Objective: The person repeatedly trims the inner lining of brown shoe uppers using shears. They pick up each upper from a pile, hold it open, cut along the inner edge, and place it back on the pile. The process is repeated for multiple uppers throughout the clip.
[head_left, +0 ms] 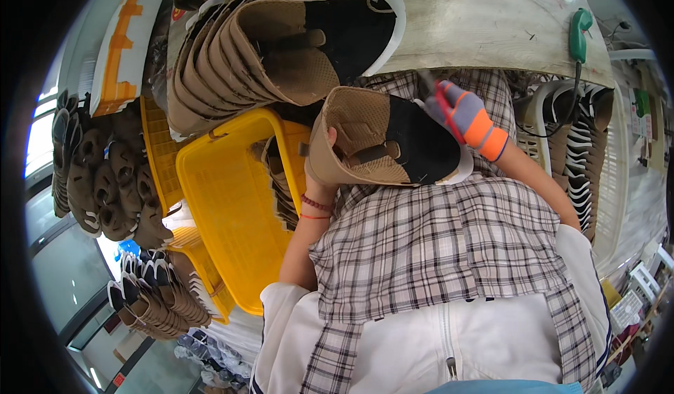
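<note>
Left hand [321, 180] tight on brown shoe upper [372, 130] — gloved right hand [472, 121] round red-handled tool [442, 102]

1. Shoe upper [427, 141]: before apron [421, 239]; left hand [322, 185] at its left end, right hand [474, 119] at right.
2. Stacked uppers [232, 74]: on table [484, 32], left side.
3. Bin [225, 218]: left of apron, uppers [281, 190] inside.
4. Crate [612, 183]: right, more uppers [579, 159] inside.

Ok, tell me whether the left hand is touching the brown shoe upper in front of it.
Touching. The head view shows the left hand pressed against the shoe upper near its left end, a fingertip visible inside.
</note>
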Action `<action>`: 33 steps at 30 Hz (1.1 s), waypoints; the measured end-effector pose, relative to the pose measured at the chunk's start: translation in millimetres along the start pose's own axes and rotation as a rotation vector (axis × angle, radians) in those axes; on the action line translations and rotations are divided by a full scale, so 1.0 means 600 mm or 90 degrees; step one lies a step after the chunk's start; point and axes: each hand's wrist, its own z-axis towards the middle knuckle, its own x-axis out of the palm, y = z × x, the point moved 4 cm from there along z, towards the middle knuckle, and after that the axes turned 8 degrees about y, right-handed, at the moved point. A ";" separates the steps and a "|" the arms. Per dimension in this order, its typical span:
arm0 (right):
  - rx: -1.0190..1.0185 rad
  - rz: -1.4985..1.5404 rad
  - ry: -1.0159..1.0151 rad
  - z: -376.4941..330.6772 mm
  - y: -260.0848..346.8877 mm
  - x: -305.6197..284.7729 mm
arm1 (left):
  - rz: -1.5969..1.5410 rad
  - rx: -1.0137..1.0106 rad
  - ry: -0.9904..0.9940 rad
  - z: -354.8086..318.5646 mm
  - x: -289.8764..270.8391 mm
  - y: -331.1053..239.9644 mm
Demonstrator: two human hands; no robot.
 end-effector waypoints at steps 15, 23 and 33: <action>-0.264 -0.648 0.066 -0.043 0.106 -0.002 | 0.124 0.053 -0.050 -0.030 -0.019 0.012; -0.196 -0.712 0.045 -0.062 0.081 -0.030 | 0.080 0.038 -0.054 -0.030 -0.029 0.024; -0.256 -0.636 0.075 -0.058 0.107 -0.014 | 0.211 0.044 -0.049 -0.040 -0.020 0.018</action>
